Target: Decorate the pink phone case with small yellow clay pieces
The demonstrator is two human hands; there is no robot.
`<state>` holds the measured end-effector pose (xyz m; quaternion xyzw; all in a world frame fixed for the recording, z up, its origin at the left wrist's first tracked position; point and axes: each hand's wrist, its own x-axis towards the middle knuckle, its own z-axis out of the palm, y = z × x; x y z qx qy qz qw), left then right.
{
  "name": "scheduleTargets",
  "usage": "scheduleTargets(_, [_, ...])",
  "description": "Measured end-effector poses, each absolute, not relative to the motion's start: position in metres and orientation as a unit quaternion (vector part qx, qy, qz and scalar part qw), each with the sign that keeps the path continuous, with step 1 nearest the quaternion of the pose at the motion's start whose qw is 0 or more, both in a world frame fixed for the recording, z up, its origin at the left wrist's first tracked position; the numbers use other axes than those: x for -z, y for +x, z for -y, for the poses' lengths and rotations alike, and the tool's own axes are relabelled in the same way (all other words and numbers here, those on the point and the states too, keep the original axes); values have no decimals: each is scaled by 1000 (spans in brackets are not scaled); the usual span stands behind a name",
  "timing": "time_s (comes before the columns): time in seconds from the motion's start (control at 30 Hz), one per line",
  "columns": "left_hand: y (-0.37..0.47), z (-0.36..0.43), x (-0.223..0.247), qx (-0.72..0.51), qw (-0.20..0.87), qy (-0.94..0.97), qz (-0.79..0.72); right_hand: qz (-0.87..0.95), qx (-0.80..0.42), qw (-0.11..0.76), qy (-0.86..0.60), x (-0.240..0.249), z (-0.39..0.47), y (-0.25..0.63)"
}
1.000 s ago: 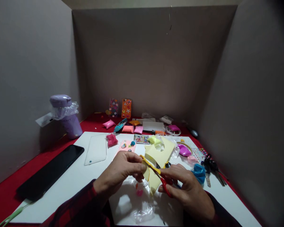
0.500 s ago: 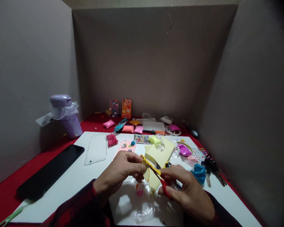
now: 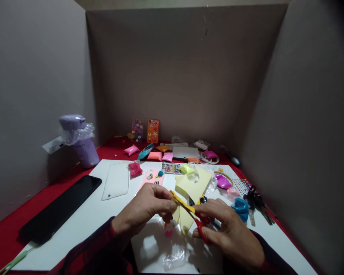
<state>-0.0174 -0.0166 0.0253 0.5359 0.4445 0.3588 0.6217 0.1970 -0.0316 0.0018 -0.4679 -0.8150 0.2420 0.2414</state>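
My left hand (image 3: 150, 208) is closed on a thin yellow strip (image 3: 180, 200), pinching its end between thumb and fingers. In my right hand (image 3: 226, 229) is a pair of scissors with red handles (image 3: 201, 230). Their blades lie along the yellow strip, whose other end reaches my right fingertips. Pale yellow paper (image 3: 193, 187) with a rounded cutout lies just beyond the hands, and more pale pieces show below the blades. A clear plastic bag (image 3: 174, 258) with a pink and orange print is under my hands. Behind my left hand is a pink phone case (image 3: 154, 177) with small decorations.
A black phone (image 3: 61, 208) and a clear phone case (image 3: 116, 181) lie to the left. A purple bottle (image 3: 81, 141) stands by the left wall. Keys (image 3: 256, 202), a blue packet (image 3: 240, 209) and a magenta packet (image 3: 223, 181) are on the right. Two decorated cases (image 3: 153, 131) lean at the back.
The scissors and the yellow strip have tilted and shifted very slightly. My right hand has moved a little down and right; my left hand stays nearly in place.
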Motion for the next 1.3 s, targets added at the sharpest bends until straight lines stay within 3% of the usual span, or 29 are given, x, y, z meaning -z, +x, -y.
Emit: scheduleTargets(1.3, [-17,21,-27,-330,633,549,-435,790,-311,262,-459,-4,31,194])
